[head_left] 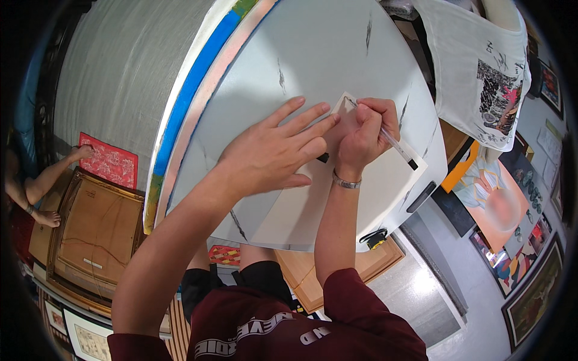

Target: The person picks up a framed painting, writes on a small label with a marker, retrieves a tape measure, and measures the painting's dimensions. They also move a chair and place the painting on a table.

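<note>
My right hand point(367, 129) is closed round a pen point(399, 146) with a clear barrel and a dark end. Its tip meets a cream sheet of paper point(380, 186) near the far corner, where a small dark mark shows. The sheet lies at a slant on a white marbled table point(259, 120). Fingers spread, my left hand point(277, 144) is held flat over the sheet's left edge, fingertips close to the far corner; whether it presses down I cannot tell. A small black object point(323, 157) shows beside it, partly hidden.
A black phone-like object point(421, 197) and a small black-and-yellow item point(374, 239) lie at the table's right edge. A blue-and-pink-edged board point(198, 90) borders its left. A printed white shirt point(481, 78) hangs at right, above paintings point(487, 192). Another person's hand point(84, 151) is far left.
</note>
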Motion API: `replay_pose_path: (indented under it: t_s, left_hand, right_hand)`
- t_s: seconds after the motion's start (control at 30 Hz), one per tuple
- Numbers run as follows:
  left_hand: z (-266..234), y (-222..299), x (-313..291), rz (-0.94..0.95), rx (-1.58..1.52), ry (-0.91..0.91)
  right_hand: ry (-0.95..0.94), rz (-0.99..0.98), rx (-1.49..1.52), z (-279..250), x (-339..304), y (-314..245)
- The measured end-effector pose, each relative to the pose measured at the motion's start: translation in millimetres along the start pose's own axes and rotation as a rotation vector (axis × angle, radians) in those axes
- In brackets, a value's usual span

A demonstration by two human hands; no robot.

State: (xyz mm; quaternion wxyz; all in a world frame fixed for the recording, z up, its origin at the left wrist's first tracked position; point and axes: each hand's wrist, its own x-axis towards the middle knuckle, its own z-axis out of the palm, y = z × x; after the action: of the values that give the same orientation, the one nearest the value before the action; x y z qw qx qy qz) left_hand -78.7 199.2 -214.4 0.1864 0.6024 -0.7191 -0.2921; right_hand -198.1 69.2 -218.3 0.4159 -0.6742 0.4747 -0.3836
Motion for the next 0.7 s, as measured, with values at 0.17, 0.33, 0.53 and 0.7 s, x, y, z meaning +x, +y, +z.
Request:
replay_pose_path:
  t_s: [0.17, 0.33, 0.53, 0.7]
  left_hand:
    - [0.7, -0.2, 0.4, 0.000, 0.000, 0.002]
    - [0.4, 0.0, 0.5, -0.003, 0.001, 0.002]
    - [0.6, -0.4, 0.0, -0.001, -0.001, 0.005]
    - [-0.2, 0.3, 0.6, -0.001, 0.002, 0.001]
  right_hand:
    - [-0.021, 0.019, -0.011, -2.7, -1.1, -0.1]
    - [-0.028, -0.031, 0.010, -3.9, -0.2, 4.0]
    - [-0.018, -0.047, 0.012, -2.0, 0.6, 4.3]
    - [-0.009, -0.015, -0.029, -1.4, -0.9, 0.1]
